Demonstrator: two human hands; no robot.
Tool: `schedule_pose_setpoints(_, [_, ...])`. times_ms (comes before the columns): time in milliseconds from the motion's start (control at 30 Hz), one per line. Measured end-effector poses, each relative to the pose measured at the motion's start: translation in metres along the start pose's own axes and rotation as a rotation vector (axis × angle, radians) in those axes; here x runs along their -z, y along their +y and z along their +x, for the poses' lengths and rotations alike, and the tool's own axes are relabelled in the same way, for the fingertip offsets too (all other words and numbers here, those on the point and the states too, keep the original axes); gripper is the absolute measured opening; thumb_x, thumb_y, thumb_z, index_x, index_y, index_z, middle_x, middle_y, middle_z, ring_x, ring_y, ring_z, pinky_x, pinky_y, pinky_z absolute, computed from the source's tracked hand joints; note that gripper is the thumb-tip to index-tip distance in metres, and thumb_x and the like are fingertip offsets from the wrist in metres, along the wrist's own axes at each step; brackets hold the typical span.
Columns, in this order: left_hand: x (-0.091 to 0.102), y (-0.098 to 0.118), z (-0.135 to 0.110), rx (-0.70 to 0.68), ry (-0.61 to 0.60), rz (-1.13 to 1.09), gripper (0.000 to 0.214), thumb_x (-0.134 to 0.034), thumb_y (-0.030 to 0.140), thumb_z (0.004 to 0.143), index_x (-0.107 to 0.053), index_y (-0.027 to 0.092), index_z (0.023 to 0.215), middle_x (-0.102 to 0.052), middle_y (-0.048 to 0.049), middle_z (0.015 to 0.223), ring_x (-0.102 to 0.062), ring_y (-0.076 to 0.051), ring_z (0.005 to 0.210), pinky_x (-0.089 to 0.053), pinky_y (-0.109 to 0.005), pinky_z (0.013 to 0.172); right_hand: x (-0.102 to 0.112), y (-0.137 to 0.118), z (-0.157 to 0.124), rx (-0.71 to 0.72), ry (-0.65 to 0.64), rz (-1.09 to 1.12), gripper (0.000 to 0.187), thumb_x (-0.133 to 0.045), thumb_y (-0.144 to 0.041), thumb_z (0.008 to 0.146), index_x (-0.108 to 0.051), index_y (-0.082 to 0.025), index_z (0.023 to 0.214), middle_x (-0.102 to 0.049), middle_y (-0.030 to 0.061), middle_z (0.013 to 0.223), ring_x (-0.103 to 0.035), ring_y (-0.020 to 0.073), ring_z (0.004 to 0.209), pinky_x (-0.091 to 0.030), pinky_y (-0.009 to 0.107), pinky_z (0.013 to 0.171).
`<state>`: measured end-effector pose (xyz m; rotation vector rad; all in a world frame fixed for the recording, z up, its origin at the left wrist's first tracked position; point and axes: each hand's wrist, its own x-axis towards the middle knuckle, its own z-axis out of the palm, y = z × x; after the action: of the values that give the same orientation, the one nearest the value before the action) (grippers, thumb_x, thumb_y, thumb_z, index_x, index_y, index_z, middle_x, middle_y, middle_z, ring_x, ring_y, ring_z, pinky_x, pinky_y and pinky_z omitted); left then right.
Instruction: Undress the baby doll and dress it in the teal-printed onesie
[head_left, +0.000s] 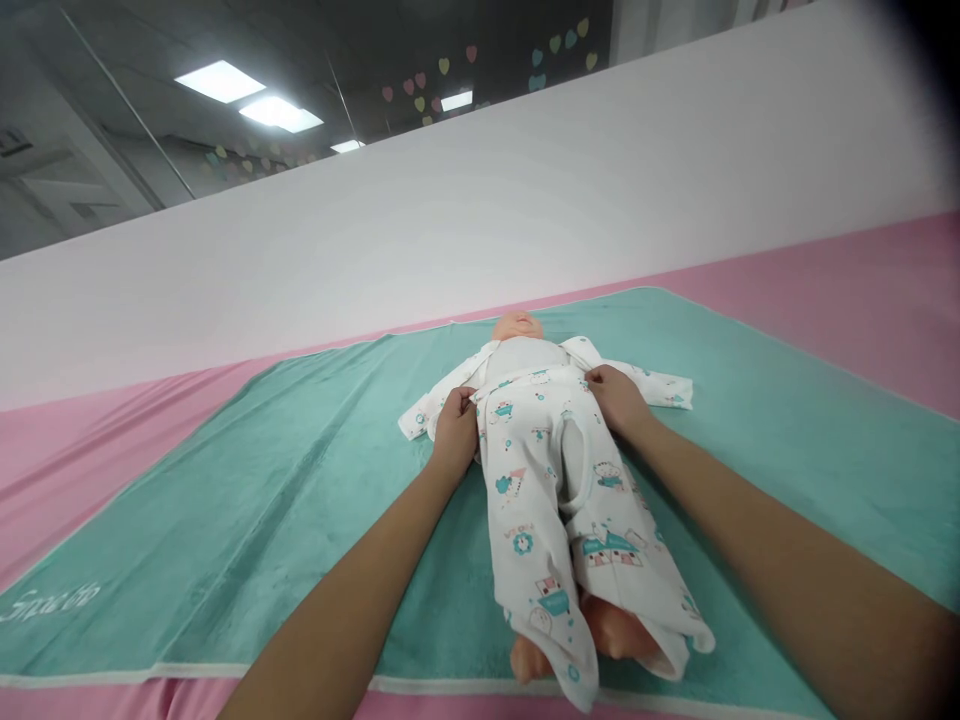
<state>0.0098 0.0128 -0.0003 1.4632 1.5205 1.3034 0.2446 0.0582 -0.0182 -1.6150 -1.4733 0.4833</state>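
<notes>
A baby doll [517, 328] lies on its back on a teal towel [285, 480], head away from me. It wears white printed trousers [540, 500] and an open white printed top [660, 388]. My left hand [454, 432] grips the waistband of the trousers at the doll's left-hand side in view. At the other side of the waistband, my right hand [616, 396] pinches the fabric too. Both hands have their fingers closed on the cloth. The doll's bare feet [607, 635] stick out of the trouser legs near me.
The towel lies on a pink sheet [90, 450] that covers the surface. A white wall [450, 220] rises right behind it. Above the wall are ceiling lights and paper hearts [442, 68] on a dark panel.
</notes>
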Motion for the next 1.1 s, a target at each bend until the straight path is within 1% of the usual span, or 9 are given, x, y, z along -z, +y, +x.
schedule_pose_setpoints(100, [0.0,-0.002,0.001,0.033,-0.016,-0.126,0.017,-0.048,0.026,0.077,-0.056,0.021,0.091,-0.06,0.0019,0.074,-0.053,-0.013,0.063,-0.043,-0.024,0.057,0.001,-0.001,-0.005,0.051,-0.054,0.054,0.014,-0.048,-0.031,0.07,-0.056,-0.02,0.075,-0.062,0.0043,0.072,-0.053,0.0205,0.07,-0.039,0.032,0.064])
schedule_pose_setpoints(200, [0.003,0.001,0.005,-0.002,-0.006,-0.06,0.02,-0.048,0.026,0.077,-0.059,0.02,0.092,-0.063,-0.0004,0.078,-0.055,-0.014,0.07,-0.045,-0.027,0.064,0.001,-0.002,-0.01,0.129,-0.121,0.209,0.017,-0.049,-0.032,0.073,-0.056,-0.022,0.084,-0.062,0.0017,0.082,-0.054,0.0193,0.076,-0.041,0.031,0.069])
schedule_pose_setpoints(333, [0.006,0.007,0.013,-0.127,0.008,0.107,0.026,-0.053,0.021,0.073,-0.061,0.023,0.098,-0.065,-0.0012,0.097,-0.057,-0.016,0.084,-0.044,-0.029,0.078,0.0,-0.004,-0.011,0.169,-0.112,0.354,0.022,-0.049,-0.033,0.075,-0.056,-0.023,0.093,-0.061,0.0004,0.089,-0.055,0.0182,0.081,-0.041,0.031,0.075])
schedule_pose_setpoints(533, [0.001,0.001,0.032,-0.352,-0.081,0.11,0.022,-0.053,0.019,0.074,-0.06,0.025,0.094,-0.059,0.0,0.117,-0.052,-0.019,0.105,-0.039,-0.03,0.091,0.002,-0.006,-0.004,0.156,-0.146,0.453,0.024,-0.046,-0.044,0.082,-0.055,-0.023,0.087,-0.06,0.0013,0.095,-0.053,0.0184,0.089,-0.041,0.03,0.078])
schedule_pose_setpoints(667, [-0.001,-0.005,0.041,-0.179,-0.081,-0.014,0.024,-0.056,0.025,0.073,-0.062,0.024,0.096,-0.065,-0.0004,0.103,-0.055,-0.02,0.095,-0.042,-0.031,0.083,0.0,-0.006,-0.001,0.14,-0.254,0.532,0.023,-0.052,-0.043,0.079,-0.049,-0.021,0.078,-0.054,0.0042,0.121,-0.053,0.018,0.099,-0.041,0.029,0.081])
schedule_pose_setpoints(767, [0.002,-0.006,0.045,-0.086,-0.095,-0.13,0.019,-0.055,0.026,0.073,-0.064,0.022,0.089,-0.066,-0.0007,0.094,-0.056,-0.019,0.088,-0.043,-0.029,0.074,0.0,-0.011,-0.003,0.201,-0.235,0.445,0.024,-0.054,-0.041,0.079,-0.044,-0.02,0.072,-0.051,0.0047,0.126,-0.053,0.0178,0.1,-0.04,0.03,0.083])
schedule_pose_setpoints(933, [0.007,-0.007,0.045,-0.051,-0.06,-0.079,0.009,-0.053,0.024,0.07,-0.049,0.019,0.064,-0.052,0.0031,0.065,-0.046,-0.014,0.066,-0.036,-0.025,0.059,0.002,-0.031,0.008,0.266,-0.096,0.122,0.022,-0.048,-0.042,0.083,-0.043,-0.022,0.075,-0.062,0.0009,0.086,-0.053,0.0163,0.075,-0.038,0.03,0.069])
schedule_pose_setpoints(1000, [0.008,-0.009,0.045,-0.065,-0.042,-0.035,0.014,-0.05,0.023,0.071,-0.041,0.019,0.061,-0.043,0.0043,0.059,-0.039,-0.012,0.06,-0.032,-0.024,0.055,0.0,-0.037,0.02,0.252,-0.085,-0.03,0.022,-0.048,-0.043,0.081,-0.044,-0.023,0.074,-0.055,-0.0023,0.067,-0.047,0.0161,0.064,-0.035,0.03,0.062])
schedule_pose_setpoints(1100, [0.006,-0.012,0.045,-0.08,-0.022,0.007,0.014,-0.046,0.021,0.072,-0.036,0.02,0.061,-0.039,0.0045,0.058,-0.035,-0.011,0.058,-0.028,-0.023,0.052,-0.009,-0.038,0.039,0.195,-0.096,-0.02,0.024,-0.051,-0.044,0.077,-0.044,-0.023,0.07,-0.049,-0.0033,0.062,-0.045,0.0162,0.061,-0.032,0.029,0.059])
